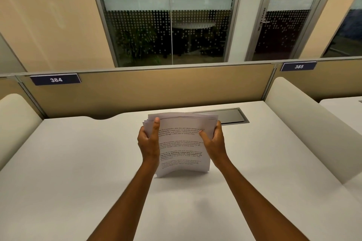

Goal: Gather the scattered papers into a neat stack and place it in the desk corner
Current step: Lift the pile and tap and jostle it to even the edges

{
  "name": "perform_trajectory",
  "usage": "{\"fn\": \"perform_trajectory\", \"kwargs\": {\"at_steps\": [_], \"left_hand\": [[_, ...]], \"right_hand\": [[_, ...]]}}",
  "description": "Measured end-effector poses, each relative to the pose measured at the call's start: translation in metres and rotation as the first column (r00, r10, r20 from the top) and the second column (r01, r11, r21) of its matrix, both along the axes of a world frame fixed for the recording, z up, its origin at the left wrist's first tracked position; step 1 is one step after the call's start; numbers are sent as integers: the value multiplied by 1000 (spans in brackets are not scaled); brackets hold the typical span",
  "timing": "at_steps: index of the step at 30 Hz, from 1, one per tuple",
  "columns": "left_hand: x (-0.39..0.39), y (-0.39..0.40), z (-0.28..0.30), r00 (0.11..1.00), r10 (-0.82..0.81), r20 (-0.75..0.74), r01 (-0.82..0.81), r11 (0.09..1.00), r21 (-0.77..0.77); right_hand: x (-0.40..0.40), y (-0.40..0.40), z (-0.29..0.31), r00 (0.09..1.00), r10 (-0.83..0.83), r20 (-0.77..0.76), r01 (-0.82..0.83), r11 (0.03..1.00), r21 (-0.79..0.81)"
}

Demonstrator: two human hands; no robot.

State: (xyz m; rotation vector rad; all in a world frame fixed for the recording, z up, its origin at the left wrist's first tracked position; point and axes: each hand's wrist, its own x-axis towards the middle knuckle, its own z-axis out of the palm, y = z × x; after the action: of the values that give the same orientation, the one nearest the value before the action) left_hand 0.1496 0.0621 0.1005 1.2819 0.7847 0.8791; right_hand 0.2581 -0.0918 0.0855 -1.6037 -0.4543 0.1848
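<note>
Clamping the printed papers (184,143) upright, left hand (148,141) and right hand (213,141) grip opposite edges — divider labels read 384, 385.

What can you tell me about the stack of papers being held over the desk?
The stack of papers is white printed sheets, with black text paragraphs on the front page. It stands upright, bowed, bottom edge at the white desk. The top edges are fanned and uneven. The left hand and right hand grip its sides.
</note>
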Motion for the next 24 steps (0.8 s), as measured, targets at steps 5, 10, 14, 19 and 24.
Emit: {"fn": "perform_trajectory", "kwargs": {"at_steps": [5, 10, 14, 19, 24], "left_hand": [[4, -5, 8, 994, 90, -55, -91, 996, -9], [8, -8, 17, 981, 173, -90, -175, 984, -17], [9, -9, 18, 974, 203, -101, -203, 979, 9], [9, -9, 17, 971, 218, -94, -217, 976, 30], [8, -10, 16, 971, 226, -72, -223, 974, 45]], "right_hand": [[-6, 6, 9, 997, -77, -3, 77, 995, 71], [-7, 15, 23, 973, -192, -128, 205, 975, 90], [-9, 18, 32, 937, -288, -198, 302, 952, 43], [-12, 19, 35, 921, -334, -199, 341, 940, 3], [-16, 19, 38, 921, -352, -170, 357, 934, 0]]}}
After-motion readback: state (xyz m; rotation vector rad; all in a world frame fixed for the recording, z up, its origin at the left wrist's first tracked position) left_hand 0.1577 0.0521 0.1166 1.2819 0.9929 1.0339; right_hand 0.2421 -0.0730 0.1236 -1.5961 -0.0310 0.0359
